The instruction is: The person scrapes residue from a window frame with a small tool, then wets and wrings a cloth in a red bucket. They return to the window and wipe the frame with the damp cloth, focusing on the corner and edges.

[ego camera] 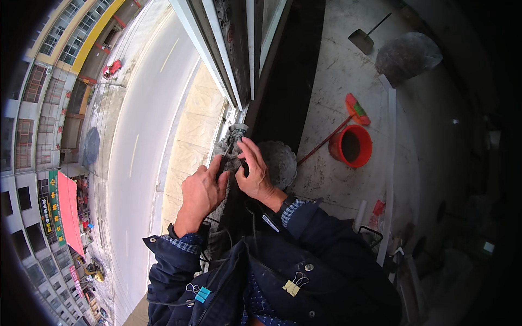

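A black-handled tool (222, 165) with a thin metal shaft is gripped in my left hand (204, 189), index finger laid along the handle. Its shaft points at a bunched grey, patterned cloth-like piece (237, 131) on the rough window sill (218, 228). Close beside it is my right hand (256, 173), fingers stretched towards that piece. Another dark piece (245, 168) shows between its thumb and palm; whether it is held is unclear. Just beyond the hands stand the white-framed sliding window sashes (232, 53).
Left of the sill is a drop to a road (142, 134). Indoors stand a grey-crusted basin (279, 163), a red bucket (359, 163), a broom (326, 138), a dustpan (361, 42) and a filled plastic bag (408, 57). A dark cable (218, 258) hangs near my sleeves.
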Demonstrator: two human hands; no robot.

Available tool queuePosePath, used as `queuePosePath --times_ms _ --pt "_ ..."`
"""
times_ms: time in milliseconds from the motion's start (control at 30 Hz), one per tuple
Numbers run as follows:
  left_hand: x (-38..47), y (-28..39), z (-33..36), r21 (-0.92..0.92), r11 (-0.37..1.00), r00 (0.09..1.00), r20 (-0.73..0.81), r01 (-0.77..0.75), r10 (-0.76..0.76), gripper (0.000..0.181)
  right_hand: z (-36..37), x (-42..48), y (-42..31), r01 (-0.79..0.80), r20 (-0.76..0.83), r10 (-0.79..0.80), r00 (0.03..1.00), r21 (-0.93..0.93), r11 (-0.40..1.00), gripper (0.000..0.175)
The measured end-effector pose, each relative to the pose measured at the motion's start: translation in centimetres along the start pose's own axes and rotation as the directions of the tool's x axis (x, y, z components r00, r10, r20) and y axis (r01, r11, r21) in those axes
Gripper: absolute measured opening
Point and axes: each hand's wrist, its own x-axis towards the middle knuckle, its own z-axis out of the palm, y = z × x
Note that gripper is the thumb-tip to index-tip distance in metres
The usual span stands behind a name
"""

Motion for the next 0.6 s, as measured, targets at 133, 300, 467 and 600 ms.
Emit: queuePosePath --times_ms 133,300,467,600 --pt "1.0 0.9 -0.5 0.005 1.000 1.000 0.010 0.011 -0.011 0.045 0.5 -0.4 1.4 -0.321 0.042 0.327 0.944 -0.102 0.941 0.073" --pt "1.8 1.1 -0.2 -0.061 0.995 0.996 0.023 0.084 -0.083 0.046 2.3 -0.4 1.9 -0.320 0.016 0.320 0.947 0.105 0.942 0.071" --pt "1.6 1.0 2.2 -0.198 0.976 0.995 -0.028 0.090 -0.097 0.050 3.7 1.3 3.8 -0.185 -0.016 0.187 0.982 0.056 0.981 0.064" --pt "3.3 0.8 4.2 -0.235 0.970 0.992 -0.093 0.058 -0.082 0.046 4.3 3.2 4.8 -0.194 -0.067 0.194 0.979 0.005 0.981 0.063"
